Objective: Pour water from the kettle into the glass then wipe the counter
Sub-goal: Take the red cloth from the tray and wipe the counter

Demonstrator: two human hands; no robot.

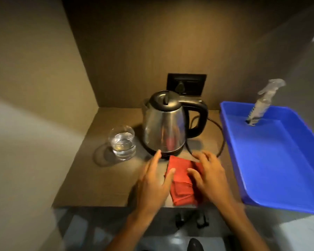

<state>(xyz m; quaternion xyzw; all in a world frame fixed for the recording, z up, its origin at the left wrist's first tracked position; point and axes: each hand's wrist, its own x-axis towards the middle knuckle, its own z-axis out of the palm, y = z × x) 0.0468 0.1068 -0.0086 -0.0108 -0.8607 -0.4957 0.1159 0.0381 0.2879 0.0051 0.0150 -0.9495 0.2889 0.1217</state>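
Note:
A steel kettle [164, 124] with a black handle stands on its base at the back of the wooden counter [98, 182]. Left of it is a clear glass [122, 143] holding water. A folded red cloth [181, 180] lies flat on the counter in front of the kettle. My left hand [153, 182] rests at the cloth's left edge, fingers spread, thumb tip on the cloth. My right hand [209, 174] lies flat on the cloth's right side, fingers apart. Neither hand is closed around the cloth.
A blue plastic tray [279, 160] sits at the right and overhangs the counter's front edge; a clear spray bottle [263, 102] stands in its far end. The kettle's black cord [219, 134] loops between kettle and tray. A wall socket [187, 84] is behind the kettle.

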